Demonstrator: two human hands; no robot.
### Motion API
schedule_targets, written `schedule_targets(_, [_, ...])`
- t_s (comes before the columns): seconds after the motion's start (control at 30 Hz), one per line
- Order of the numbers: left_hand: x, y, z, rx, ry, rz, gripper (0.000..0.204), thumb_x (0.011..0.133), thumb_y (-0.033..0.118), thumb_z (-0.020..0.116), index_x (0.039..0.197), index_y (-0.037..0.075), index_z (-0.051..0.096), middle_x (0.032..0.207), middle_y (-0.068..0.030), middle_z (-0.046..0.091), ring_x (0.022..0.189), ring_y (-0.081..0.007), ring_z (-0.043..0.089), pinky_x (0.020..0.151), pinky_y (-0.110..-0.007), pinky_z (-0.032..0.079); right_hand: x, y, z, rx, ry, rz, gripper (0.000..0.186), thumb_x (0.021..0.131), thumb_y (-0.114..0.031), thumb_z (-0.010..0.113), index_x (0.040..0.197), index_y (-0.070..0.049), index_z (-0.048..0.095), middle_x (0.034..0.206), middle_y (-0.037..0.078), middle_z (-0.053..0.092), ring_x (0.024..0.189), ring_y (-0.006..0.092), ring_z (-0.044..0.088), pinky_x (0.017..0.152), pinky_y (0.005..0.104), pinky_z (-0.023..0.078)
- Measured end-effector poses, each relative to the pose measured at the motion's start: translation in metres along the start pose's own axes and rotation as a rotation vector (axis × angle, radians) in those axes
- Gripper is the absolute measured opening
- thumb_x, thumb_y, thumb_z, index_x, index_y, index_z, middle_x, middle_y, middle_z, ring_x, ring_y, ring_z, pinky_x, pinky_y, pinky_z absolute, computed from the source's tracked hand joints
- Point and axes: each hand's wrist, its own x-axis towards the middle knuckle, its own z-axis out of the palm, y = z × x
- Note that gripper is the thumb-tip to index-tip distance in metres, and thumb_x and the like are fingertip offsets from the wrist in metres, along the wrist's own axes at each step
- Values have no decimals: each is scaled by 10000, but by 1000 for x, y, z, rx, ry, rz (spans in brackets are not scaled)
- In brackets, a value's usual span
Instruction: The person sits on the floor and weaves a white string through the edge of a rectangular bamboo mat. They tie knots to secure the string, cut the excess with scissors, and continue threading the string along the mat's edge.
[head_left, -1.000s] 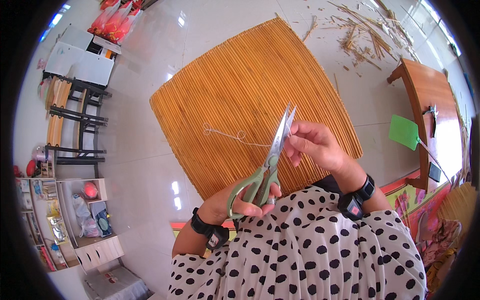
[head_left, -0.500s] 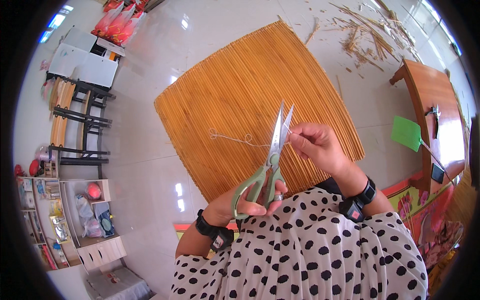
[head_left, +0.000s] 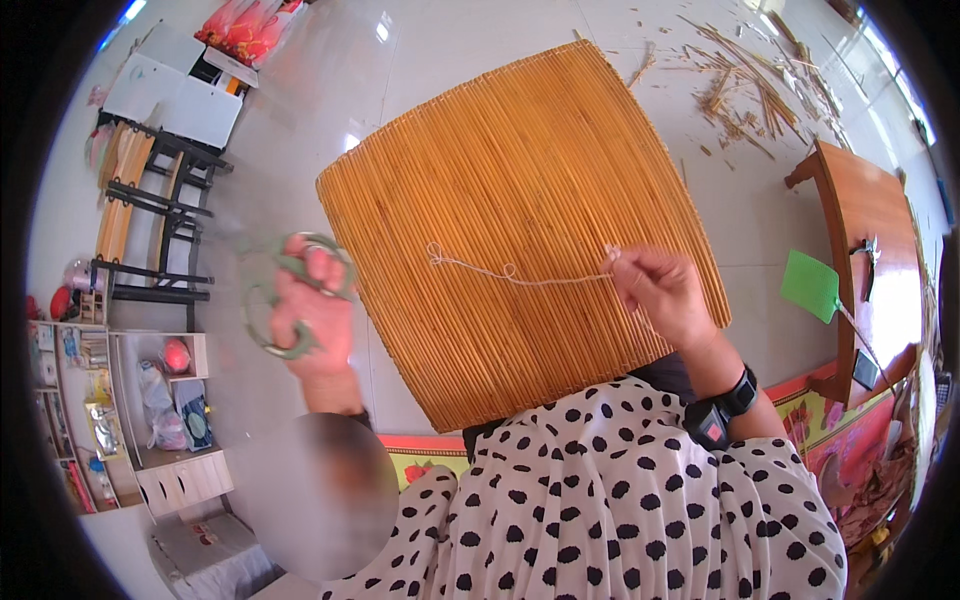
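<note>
A pair of green-handled scissors is gripped in my left hand, its fingers through the handle loops. That hand is off the left side of the mat and smeared by motion; the blades do not show clearly. My right hand pinches one end of a thin white string between thumb and fingertips. The string trails leftward over the mat, with a small loop midway and a curled far end. Beneath it lies a mat of narrow brown bamboo-like strips, stretching away from my lap.
A wooden table stands at the right, with pliers and a green fly swatter there. Loose strips litter the floor at the far right. Stacked black-legged furniture and shelves line the left.
My left hand has swung left with the scissors, away from the string and off the mat. My right hand has shifted slightly right, still pinching the string.
</note>
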Motion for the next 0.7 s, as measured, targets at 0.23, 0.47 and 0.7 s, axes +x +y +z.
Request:
schedule_targets(0.23, [-46,-5,-209,597,656,-140,210,867,288,625,920,87,600,723,5,543,617,-90,496,548,-233,386,10,4,-4,-11,122,81,171,936,-120,562,961,14,665,635,-8,525,535,52,454,486,213,353])
schedule_targets(0.47, [-195,-105,-298,1516,300,-1141,406,789,366,671,813,-39,661,691,-160,649,625,-272,633,588,-382,488,13,25,-59,209,112,186,163,962,-131,526,1010,-13,627,645,-26,473,514,30,353,438,181,268])
schedule_targets(0.7, [-319,-195,-302,1618,423,-1346,340,797,259,643,1043,24,647,969,-201,675,929,-353,654,790,-443,520,29,17,-84,413,140,308,220,988,-159,500,1096,15,579,678,-48,446,507,2,301,432,159,260])
